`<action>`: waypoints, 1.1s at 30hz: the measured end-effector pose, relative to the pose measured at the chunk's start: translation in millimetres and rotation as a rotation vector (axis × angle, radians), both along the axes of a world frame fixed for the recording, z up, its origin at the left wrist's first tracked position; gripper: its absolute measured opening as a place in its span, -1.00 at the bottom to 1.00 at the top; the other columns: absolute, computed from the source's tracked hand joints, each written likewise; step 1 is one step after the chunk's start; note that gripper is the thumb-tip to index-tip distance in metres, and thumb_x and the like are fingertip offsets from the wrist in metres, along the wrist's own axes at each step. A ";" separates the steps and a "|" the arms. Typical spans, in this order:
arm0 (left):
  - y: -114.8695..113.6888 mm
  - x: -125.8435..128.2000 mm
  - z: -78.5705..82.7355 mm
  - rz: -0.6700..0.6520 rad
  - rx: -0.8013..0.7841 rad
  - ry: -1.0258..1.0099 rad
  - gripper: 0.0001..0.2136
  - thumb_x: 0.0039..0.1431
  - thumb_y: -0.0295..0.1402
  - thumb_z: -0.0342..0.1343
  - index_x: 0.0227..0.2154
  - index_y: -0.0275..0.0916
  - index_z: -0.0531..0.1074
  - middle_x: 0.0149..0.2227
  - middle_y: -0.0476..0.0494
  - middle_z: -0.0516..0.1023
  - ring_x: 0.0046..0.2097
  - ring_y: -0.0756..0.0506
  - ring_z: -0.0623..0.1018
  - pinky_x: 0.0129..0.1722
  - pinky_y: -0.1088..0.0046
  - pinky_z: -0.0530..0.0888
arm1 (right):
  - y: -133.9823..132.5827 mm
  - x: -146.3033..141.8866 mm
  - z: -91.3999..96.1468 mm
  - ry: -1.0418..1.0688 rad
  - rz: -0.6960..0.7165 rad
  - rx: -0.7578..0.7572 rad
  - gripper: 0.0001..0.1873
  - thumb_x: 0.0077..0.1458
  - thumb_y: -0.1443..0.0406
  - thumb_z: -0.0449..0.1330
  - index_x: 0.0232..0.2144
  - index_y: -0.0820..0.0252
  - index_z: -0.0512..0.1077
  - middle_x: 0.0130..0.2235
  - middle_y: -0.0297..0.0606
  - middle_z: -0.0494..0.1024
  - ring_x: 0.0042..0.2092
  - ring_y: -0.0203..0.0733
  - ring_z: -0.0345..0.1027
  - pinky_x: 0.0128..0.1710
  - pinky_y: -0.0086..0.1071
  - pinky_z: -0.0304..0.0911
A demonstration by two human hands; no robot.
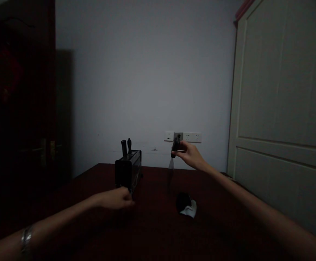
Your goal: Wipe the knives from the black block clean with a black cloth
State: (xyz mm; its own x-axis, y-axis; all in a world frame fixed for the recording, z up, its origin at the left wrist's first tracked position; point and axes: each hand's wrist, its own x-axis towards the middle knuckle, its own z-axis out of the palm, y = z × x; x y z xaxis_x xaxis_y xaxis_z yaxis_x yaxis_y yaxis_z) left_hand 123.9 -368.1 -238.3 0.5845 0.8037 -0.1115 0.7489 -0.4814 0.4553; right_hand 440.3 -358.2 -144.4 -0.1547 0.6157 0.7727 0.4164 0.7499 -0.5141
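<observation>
A knife (174, 146) with a black handle is pinched in my right hand (191, 155), its thin blade pointing down over the table. To the left stands a black knife block (123, 174) with two dark handles (124, 148) rising from its top. My left hand (116, 198) is at the block's lower near edge, fingers curled in; what they hold, if anything, is hidden, and I cannot tell whether it touches the block. Below the knife, a small black and whitish item, perhaps folded cloth (188, 210), lies on the table.
The dark reddish table (152, 232) reaches back to the pale wall. Power sockets (192, 137) are on the wall behind my right hand. A light panelled cupboard (283, 90) stands at the right, and a dark door (16, 119) at the left. The room is dim.
</observation>
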 end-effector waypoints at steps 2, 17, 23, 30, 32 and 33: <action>-3.9 27.8 18.2 -0.025 -0.181 -0.310 -0.60 0.06 -0.02 -0.06 -0.46 -0.30 0.44 -0.41 -0.16 0.54 -0.41 -0.10 0.53 -0.42 0.42 0.41 | -5.2 -4.4 -13.1 -0.009 0.018 0.024 -0.80 -0.13 0.26 0.23 -0.40 0.17 0.32 -0.35 -0.20 0.51 -0.31 -0.16 0.45 -0.28 -0.27 0.38; 27.7 118.2 13.7 0.123 -0.896 -1.117 -0.66 0.17 -0.23 -0.07 -0.46 -0.46 0.40 -0.50 -0.28 0.51 -0.47 -0.06 0.53 -0.36 0.45 0.45 | -20.7 -17.9 -88.4 -0.566 -0.127 0.547 -0.64 0.05 0.49 -0.03 -0.06 0.29 0.21 -0.12 0.02 0.40 -0.03 -0.08 0.29 -0.11 -0.20 0.34; 38.6 132.9 -3.6 0.019 -1.167 -1.108 -0.55 0.20 -0.08 -0.21 -0.47 -0.38 0.38 -0.58 -0.17 0.46 -0.53 -0.05 0.49 -0.46 0.44 0.43 | -23.9 -23.6 -103.8 -0.672 -0.164 0.815 -0.70 0.11 0.47 -0.05 -0.09 0.41 0.27 -0.15 0.11 0.44 -0.02 -0.07 0.30 -0.13 -0.24 0.38; 35.4 137.7 -12.9 0.030 -1.275 -1.163 -0.54 0.17 -0.04 -0.13 -0.57 -0.35 0.36 -0.63 -0.12 0.45 -0.61 -0.01 0.45 -0.58 0.55 0.36 | -25.4 -29.3 -121.6 -0.752 -0.177 0.864 -0.78 0.11 0.48 0.00 -0.20 0.42 0.37 -0.16 0.01 0.49 -0.03 -0.07 0.32 -0.01 -0.24 0.31; 33.5 138.0 -12.9 0.050 -1.273 -1.158 -0.54 0.18 -0.05 -0.15 -0.59 -0.35 0.35 -0.63 -0.13 0.46 -0.61 -0.02 0.46 -0.58 0.54 0.37 | -24.9 -30.0 -124.3 -0.761 -0.186 0.885 -0.80 0.10 0.48 0.03 -0.22 0.43 0.39 -0.16 0.01 0.49 -0.03 -0.06 0.32 0.00 -0.24 0.30; 32.6 138.1 -12.6 0.062 -1.266 -1.153 -0.53 0.19 -0.06 -0.16 -0.60 -0.34 0.34 -0.62 -0.13 0.47 -0.61 -0.02 0.46 -0.57 0.53 0.37 | -24.8 -30.3 -125.1 -0.767 -0.192 0.895 -0.80 0.10 0.48 0.04 -0.22 0.43 0.39 -0.16 0.01 0.49 -0.04 -0.06 0.33 0.00 -0.23 0.30</action>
State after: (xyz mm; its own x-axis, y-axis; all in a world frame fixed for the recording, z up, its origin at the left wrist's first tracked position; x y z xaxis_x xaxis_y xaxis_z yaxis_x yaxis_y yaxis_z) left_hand 262.0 -335.5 -250.9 0.7869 0.5755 -0.2229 -0.2129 0.5922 0.7772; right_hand 410.0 -383.0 -269.5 -0.7275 -0.0306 0.6855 0.5314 0.6068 0.5910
